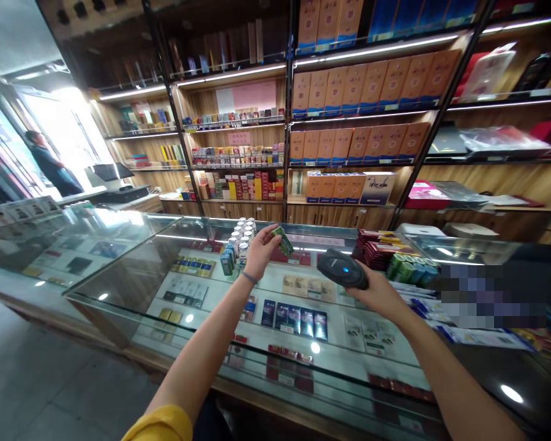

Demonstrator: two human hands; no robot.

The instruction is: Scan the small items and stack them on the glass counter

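Observation:
My left hand [262, 250] is closed on a small green packet [283, 241], held up above the glass counter [252, 288]. The print on the packet is too small to read. To its right, my right hand [371, 289] grips a black handheld barcode scanner [337, 269], whose head points left toward the packet; a blue light glows on its top. Scanner and packet are apart. Just left of my left hand stand rows of white-topped cans [244, 229] on the glass, with green and blue cans [227, 260] in front of them.
Under the glass lie several boxes, among them dark blue ones [294, 320]. Red packs [376, 248] are stacked at the right, beside green and blue cylinders [411, 269]. Shelves of orange boxes [358, 89] rise behind. A person [50, 162] stands at the far left near a monitor [112, 173].

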